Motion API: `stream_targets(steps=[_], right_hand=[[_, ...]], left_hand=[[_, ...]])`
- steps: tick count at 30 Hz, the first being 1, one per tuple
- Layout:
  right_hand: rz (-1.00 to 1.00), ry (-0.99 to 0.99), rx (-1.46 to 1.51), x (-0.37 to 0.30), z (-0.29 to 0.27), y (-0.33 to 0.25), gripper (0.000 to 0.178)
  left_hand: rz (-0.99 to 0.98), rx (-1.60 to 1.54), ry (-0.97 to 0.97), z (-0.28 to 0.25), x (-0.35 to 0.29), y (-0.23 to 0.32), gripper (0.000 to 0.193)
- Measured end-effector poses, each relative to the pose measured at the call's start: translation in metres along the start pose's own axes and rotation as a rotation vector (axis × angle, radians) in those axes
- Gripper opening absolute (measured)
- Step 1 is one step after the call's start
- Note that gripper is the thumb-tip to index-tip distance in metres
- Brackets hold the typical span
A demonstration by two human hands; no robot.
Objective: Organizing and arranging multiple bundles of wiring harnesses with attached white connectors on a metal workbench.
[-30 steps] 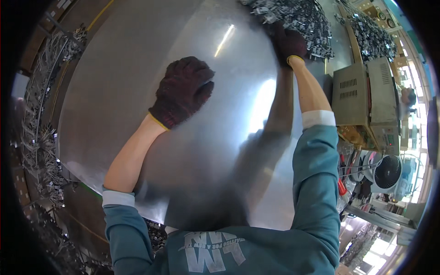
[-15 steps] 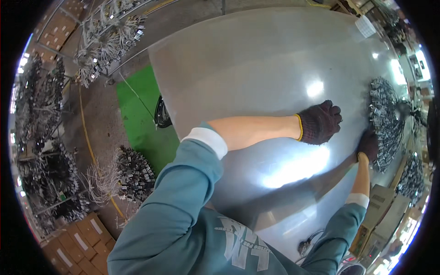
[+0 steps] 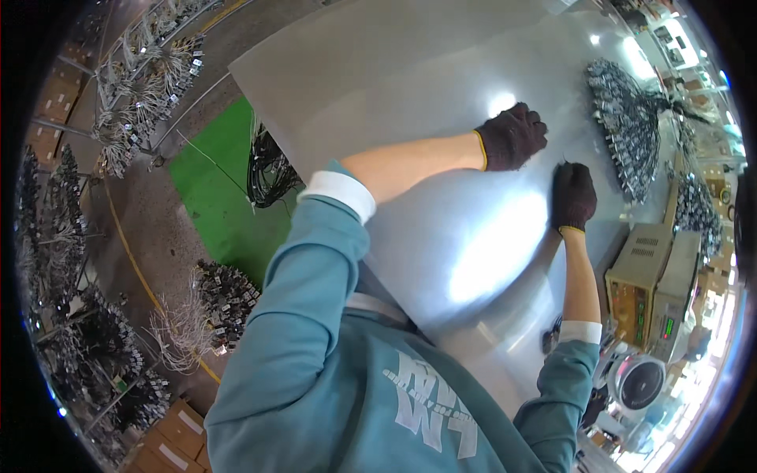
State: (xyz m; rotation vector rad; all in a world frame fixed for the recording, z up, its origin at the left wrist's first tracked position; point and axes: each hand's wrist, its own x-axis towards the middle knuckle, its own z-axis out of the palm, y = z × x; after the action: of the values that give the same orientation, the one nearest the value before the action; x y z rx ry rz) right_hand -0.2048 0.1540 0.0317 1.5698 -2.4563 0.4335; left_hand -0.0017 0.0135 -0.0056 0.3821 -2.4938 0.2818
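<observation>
Steel desk (image 3: pixel 410 87), bare and glossy: both gloved hands lie on it, left hand (image 3: pixel 511 135) loosely fisted, right hand (image 3: pixel 572 195) curled, neither visibly gripping anything. The wire bundle (image 3: pixel 627 126) lies just beyond; a careless sweep could scatter it.

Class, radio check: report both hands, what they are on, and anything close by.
Left hand fisted on the steel table. Right hand flat on it, holding nothing seen. Connector bundle just beyond, apart from both hands.

Two gloved hands, the left hand (image 3: pixel 511 135) and right hand (image 3: pixel 573 195), rest on one steel table (image 3: pixel 410 71). One heap of wire harnesses (image 3: pixel 627 126) lies at the table's far right edge, and two beige machines (image 3: pixel 654 288) stand beside the table.
</observation>
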Motion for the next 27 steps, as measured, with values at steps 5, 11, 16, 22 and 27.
stream_targets(steps=[5, 11, 16, 22, 27], right_hand=[[-0.079, 0.06, 0.048, -0.05, -0.009, 0.005, 0.036], [-0.156, 0.018, 0.061, -0.074, -0.018, -0.035, 0.034], [-0.229, -0.036, 0.159, -0.076, -0.028, -0.09, 0.025], [-0.578, 0.121, 0.475, -0.077, -0.022, -0.162, 0.011], [-0.624, 0.084, 0.495, -0.078, -0.019, -0.193, 0.012]], left_hand=[[0.148, -0.334, -0.001, -0.049, -0.076, -0.012, 0.035], [-0.19, -0.194, -0.078, -0.176, -0.266, -0.14, 0.034], [-0.854, 0.236, -0.155, -0.249, -0.45, -0.171, 0.032], [-0.559, 0.076, -1.148, -0.199, -0.753, -0.142, 0.038], [-0.298, -0.044, -1.379, -0.087, -0.806, -0.04, 0.045]])
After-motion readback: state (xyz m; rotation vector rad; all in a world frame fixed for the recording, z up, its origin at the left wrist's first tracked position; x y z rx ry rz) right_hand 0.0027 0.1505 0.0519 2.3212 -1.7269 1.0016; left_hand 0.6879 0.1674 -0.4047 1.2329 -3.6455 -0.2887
